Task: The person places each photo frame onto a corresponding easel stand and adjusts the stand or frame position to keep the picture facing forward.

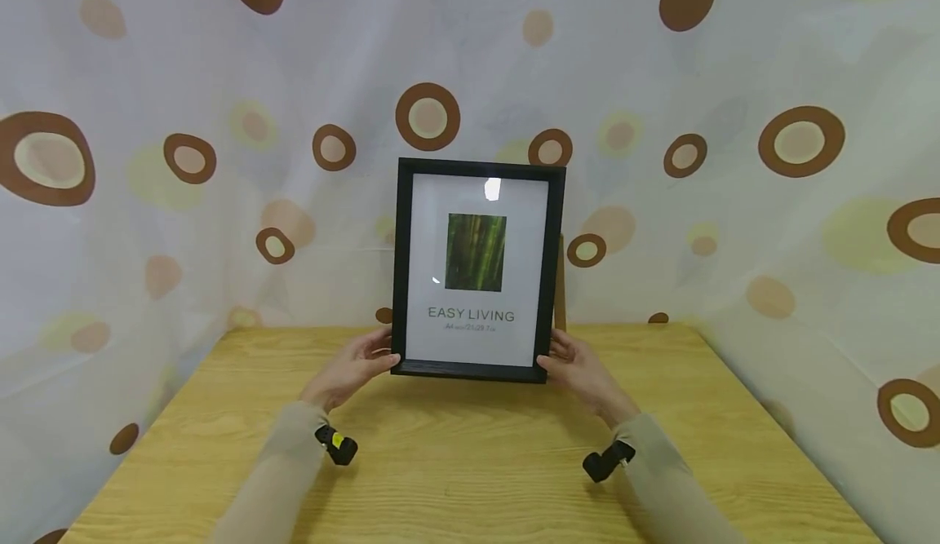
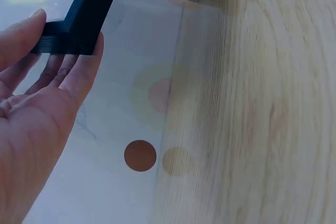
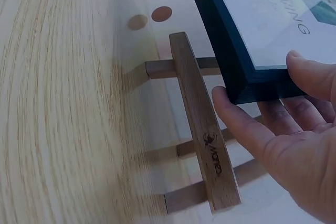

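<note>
Picture frame (image 1: pixel 475 301), fingers (image 2: pixel 86 69) (image 3: pixel 247 121) gripping, wooden stand (image 3: pixel 197 116) behind

In the head view, the frame (image 1: pixel 477 263) hides most of the stand (image 1: pixel 560 291), and both wrist views crop the frame.

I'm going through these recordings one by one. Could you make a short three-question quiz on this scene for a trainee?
1. True or false: the left hand and the right hand both grip the black picture frame near its lower corners.

2. Fill in the missing word of the large lettering inside the frame: EASY ____.

3. In the right wrist view, what shows behind the frame's corner?
a) a glass vase
b) a wooden stand
c) a metal lamp

Key: 1 true; 2 LIVING; 3 b.
</note>
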Demonstrator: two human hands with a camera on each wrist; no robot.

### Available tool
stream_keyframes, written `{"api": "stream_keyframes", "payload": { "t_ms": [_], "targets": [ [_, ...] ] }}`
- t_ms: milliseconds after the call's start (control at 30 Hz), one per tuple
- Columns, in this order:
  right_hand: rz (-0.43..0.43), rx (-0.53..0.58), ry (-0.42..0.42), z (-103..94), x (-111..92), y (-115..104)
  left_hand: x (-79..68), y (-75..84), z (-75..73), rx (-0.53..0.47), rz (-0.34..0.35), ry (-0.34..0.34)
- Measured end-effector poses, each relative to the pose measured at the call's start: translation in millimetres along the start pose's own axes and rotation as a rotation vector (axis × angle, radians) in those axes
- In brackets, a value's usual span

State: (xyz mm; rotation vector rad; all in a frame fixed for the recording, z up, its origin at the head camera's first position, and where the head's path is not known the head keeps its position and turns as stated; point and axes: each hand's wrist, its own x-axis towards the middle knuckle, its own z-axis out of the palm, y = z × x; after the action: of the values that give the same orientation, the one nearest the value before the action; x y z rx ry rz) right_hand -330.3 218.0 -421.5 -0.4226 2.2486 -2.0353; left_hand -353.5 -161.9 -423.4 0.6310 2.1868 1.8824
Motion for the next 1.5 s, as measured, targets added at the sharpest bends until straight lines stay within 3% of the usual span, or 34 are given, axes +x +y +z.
{"api": "stream_keyframes", "payload": {
  "t_ms": [500, 733, 967, 1500],
  "targets": [
    [-0.057, 0.01, 0.026, -32.7, -2.3, 1.7, 32.2, 8.9, 26.3, -0.04, 0.042, 0.046],
    [-0.073, 0.045, -0.005, -49.2, -5.6, 0.2, 47.6, -0.4, 34.3, -0.122, 0.03, 0.077],
    [-0.135, 0.031, -0.003, -66.8, 0.5, 17.5, 61.6, -4.1, 43.1, -0.173, 0.067, 0.044],
    [-0.11, 0.066, 0.051, -80.3, 3.8, 25.1, 79.9, -13.5, 60.4, -0.228, 0.084, -0.02]
  ]
}}
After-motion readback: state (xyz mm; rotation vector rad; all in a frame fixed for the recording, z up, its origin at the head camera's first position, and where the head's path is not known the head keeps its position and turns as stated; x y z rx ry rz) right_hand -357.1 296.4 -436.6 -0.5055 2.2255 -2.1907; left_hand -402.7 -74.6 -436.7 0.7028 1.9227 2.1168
